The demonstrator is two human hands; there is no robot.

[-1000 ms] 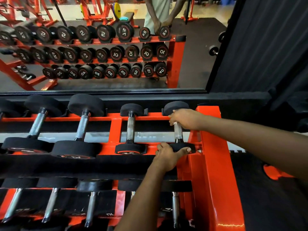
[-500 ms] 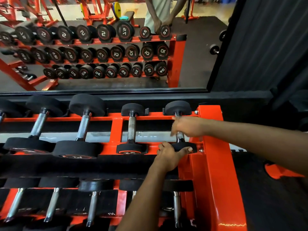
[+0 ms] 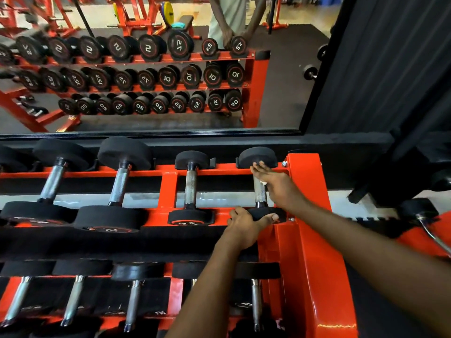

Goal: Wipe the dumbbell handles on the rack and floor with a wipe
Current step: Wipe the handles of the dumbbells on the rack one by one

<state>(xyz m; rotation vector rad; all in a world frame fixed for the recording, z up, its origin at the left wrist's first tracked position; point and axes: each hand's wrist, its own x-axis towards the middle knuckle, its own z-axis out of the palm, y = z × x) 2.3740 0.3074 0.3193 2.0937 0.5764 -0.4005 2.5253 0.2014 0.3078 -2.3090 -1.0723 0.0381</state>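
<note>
Fingers of right hand point(image 3: 275, 185) press white wipe point(image 3: 264, 183) on knurled steel handle point(image 3: 260, 195); left hand point(image 3: 245, 226) clasps rubber head point(image 3: 267, 213).

Dumbbells point(image 3: 190, 189) are lined up across the rack point(image 3: 310, 215); a mirror point(image 3: 146, 69) is set right behind it.

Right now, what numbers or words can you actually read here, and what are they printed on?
"2.5": near end cap of the second dumbbell from the right, top shelf.
"10", mirrored: dumbbell ends in the mirror, middle shelf.
"2.5", mirrored: small dumbbell in the mirror, top shelf.
Near caps further left, lower-shelf labels: too blurred.
</note>
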